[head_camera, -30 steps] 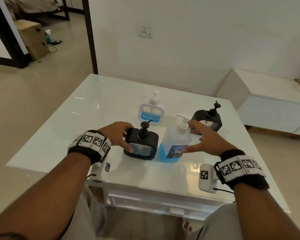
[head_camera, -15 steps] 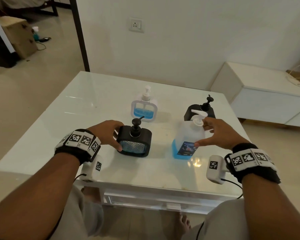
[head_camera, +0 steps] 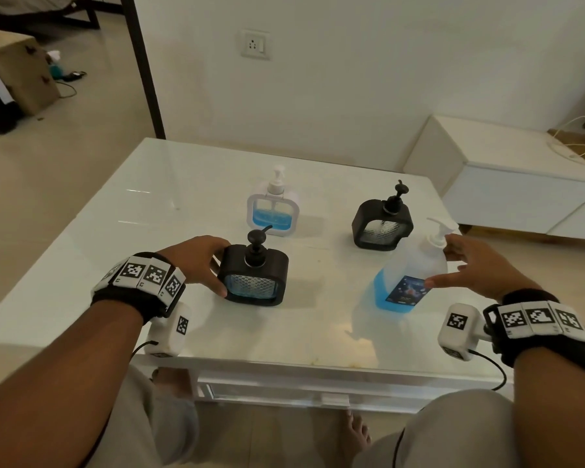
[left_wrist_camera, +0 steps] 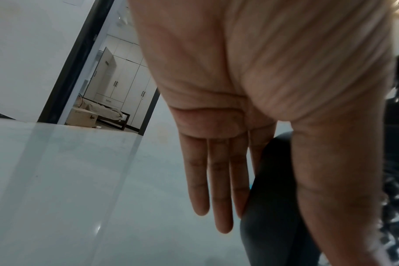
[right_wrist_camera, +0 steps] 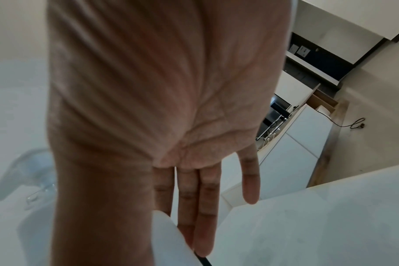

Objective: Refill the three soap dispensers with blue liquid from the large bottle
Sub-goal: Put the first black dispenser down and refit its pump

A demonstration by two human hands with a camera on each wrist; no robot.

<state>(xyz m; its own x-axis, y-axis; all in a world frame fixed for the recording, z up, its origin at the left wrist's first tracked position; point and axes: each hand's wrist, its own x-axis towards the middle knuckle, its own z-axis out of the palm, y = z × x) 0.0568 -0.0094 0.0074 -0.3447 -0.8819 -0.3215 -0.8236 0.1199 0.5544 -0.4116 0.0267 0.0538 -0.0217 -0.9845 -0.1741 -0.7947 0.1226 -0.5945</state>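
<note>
Bottle (head_camera: 410,271) leans between right hand's (head_camera: 477,266) straight fingers (right_wrist_camera: 205,216) and thumb.

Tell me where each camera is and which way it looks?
Head: worn on the head, looking down at the table; shows both forearms, left hand, right hand, knees, a foot.
Left wrist: under the left wrist, looking along the palm and straight fingers at the near black dispenser.
Right wrist: under the right wrist, looking along the palm and fingers beside the large bottle.
Shared: head and left wrist both show the near black dispenser.
</note>
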